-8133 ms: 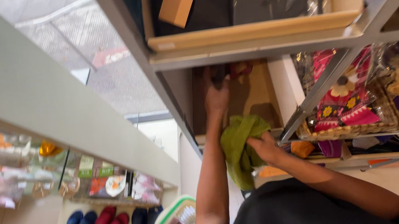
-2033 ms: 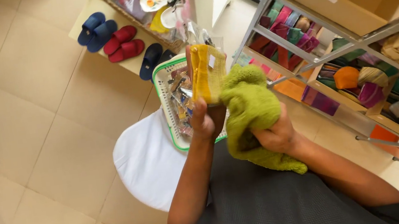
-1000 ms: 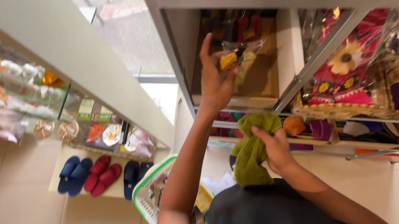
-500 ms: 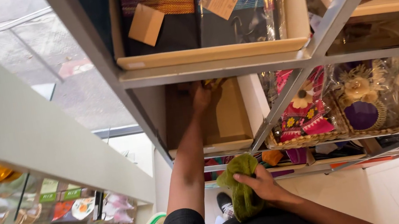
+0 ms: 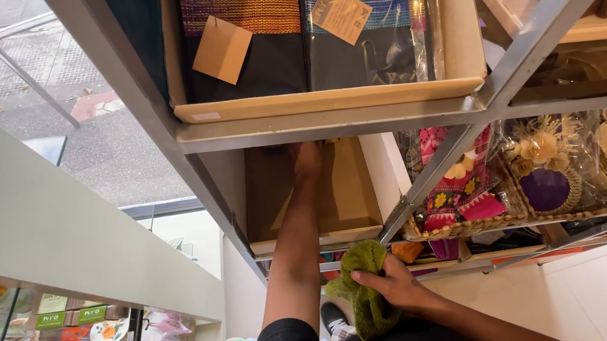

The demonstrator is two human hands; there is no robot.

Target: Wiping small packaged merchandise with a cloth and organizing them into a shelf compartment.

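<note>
2 hands work apart: left hand [image 5: 308, 163] reaches deep into the wooden tray [image 5: 312, 229] on the middle shelf, its grip hidden; right hand [image 5: 395, 287] clutches the green cloth [image 5: 367, 297] below the tray's front edge.

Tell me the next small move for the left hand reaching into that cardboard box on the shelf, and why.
Probably draw the left hand back out of the box, slowly. It is deep under the upper shelf, so its fingers are hidden and any hold cannot be told. The right hand grips the green cloth below, ready to wipe.
</note>
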